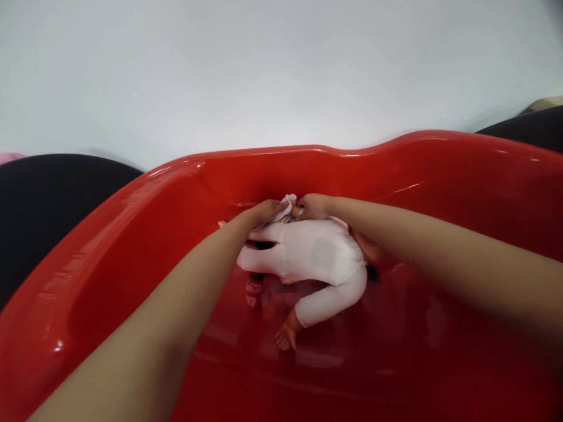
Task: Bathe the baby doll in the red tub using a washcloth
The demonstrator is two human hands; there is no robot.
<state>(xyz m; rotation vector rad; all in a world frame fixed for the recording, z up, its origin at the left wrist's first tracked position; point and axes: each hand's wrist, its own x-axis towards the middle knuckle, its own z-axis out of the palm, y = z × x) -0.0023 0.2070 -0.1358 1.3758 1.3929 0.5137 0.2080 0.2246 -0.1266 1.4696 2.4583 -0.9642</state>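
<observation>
A doll (328,249) in a white long-sleeved suit lies inside a red tub (259,157), its legs toward the left. My left hand (267,211) pinches bunched white cloth at the end of the doll's far sleeve (289,201). Close beside it, my right hand (313,206) is closed at the same sleeve, where a bit of the doll's tan hand shows; exactly what these fingers grip is partly hidden. The doll's near arm is bent, with its bare hand (287,335) on the tub floor. My right forearm partly hides the head end.
A small red and white figure with a snowman-like look (253,292) is near the doll's legs. Dark rounded shapes stand outside the tub at the left (57,217) and right (528,128). Behind it rises a pale wall (272,70).
</observation>
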